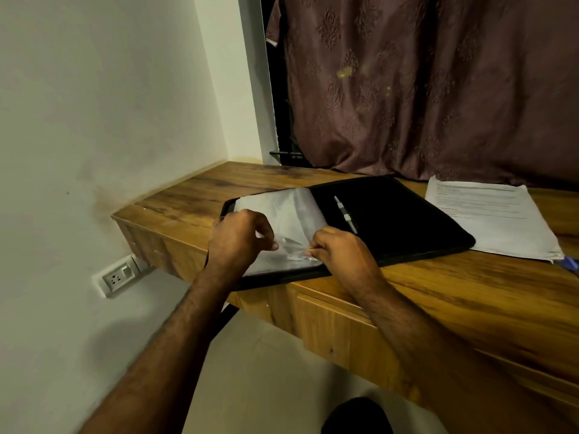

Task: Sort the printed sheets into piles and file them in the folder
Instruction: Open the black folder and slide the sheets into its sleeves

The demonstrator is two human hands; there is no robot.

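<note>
A black folder (391,214) lies open on the wooden bench (438,292), its near left corner overhanging the front edge. Clear plastic sleeves (282,208) cover the folder's left half; a pen (345,214) is clipped along the spine on the dark right half. The left hand (239,238) rests on the sleeves with fingers curled, fingertips pinching the plastic near its lower middle. The right hand (338,250) is closed just beside it, thumb and forefinger pinching the crumpled lower right edge of the same sleeve; the plastic is lifted and creased between the two hands. A stack of printed sheets (495,217) lies on the bench to the right of the folder, its left edge tucked under the folder's right cover. A brown patterned curtain (423,89) hangs behind the bench. A wall socket (117,277) sits below the bench's left end.
</note>
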